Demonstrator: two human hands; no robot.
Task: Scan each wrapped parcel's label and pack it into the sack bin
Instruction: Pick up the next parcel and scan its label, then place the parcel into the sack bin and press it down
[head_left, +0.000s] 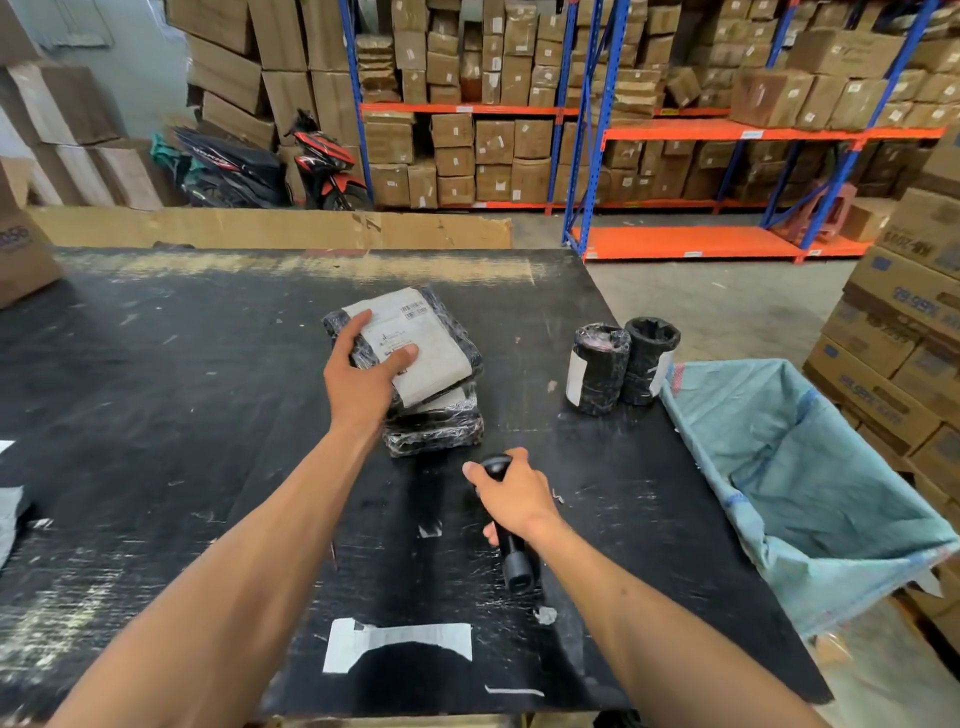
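Note:
A flat parcel in black wrap with a white label facing up is tilted up off a second flat black parcel lying under it. My left hand grips the top parcel at its near left edge, thumb on the label. My right hand holds a black handheld scanner just in front of the parcels, its head pointing toward them. Two upright cylindrical black-wrapped parcels stand to the right. The sack bin, lined with a blue-green woven sack, hangs open at the table's right edge.
The black worktable is scuffed, with torn white label scraps near its front edge. A cardboard sheet stands along the far edge. Stacked cartons sit to the right of the bin. Shelving racks and a motorbike stand behind.

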